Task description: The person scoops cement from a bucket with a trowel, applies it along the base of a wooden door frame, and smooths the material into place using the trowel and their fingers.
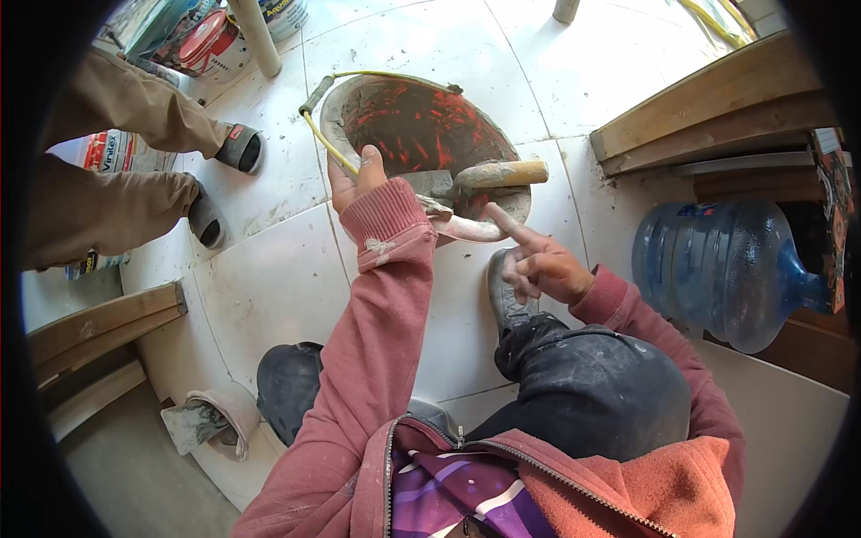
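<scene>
Here's the mortar-caked bucket [408, 112] on the tiles [269, 287], stiff and probably heavy, best lifted by its wire handle [317, 95]; the trowel [504, 174] across its rim looks light, gritty, one to take by the wood. The right hand [543, 264] hangs empty, forefinger out, while the left hand [357, 179] meets the rim, its grip impossible to tell behind the cuff [386, 211].
</scene>
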`<state>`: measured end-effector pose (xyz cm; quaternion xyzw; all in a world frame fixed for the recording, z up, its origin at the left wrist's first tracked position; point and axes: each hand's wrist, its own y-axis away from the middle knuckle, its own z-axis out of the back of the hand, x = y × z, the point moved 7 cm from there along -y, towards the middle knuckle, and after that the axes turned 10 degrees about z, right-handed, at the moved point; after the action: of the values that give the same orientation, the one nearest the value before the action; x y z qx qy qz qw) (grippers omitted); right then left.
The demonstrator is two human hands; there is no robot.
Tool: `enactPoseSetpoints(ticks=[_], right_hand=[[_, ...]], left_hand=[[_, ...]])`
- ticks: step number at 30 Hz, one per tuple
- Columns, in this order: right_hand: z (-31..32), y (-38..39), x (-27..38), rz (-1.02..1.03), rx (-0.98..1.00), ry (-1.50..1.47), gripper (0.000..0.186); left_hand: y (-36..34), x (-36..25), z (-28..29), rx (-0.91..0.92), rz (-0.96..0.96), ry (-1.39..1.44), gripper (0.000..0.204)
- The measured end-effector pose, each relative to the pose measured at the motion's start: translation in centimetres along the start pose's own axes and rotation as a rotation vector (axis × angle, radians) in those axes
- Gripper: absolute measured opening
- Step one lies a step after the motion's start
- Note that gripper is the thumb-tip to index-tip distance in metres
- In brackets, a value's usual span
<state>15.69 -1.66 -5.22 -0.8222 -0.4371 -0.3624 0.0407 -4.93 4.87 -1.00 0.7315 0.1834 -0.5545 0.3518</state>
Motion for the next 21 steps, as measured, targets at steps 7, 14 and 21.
enactPoseSetpoints(ticks=[7, 14, 21], right_hand=[[1.0, 4.3, -2.4, -0.090, 0.076, 0.420, 0.058], [5.0, 2.9, 6.5, 0.299, -0.499, 1.029, 0.031], [4.1, 1.3, 0.2, -0.093, -0.430, -0.004, 0.042]], left_hand=[[-0.5, -1.0, 0.0, 0.054, 0.131, 0.043, 0.037], [-0.5, -0.6, 0.3, -0.033, 0.037, 0.164, 0.040], [-1.9, 1.3, 1.6, -0.056, -0.041, 0.116, 0.037]])
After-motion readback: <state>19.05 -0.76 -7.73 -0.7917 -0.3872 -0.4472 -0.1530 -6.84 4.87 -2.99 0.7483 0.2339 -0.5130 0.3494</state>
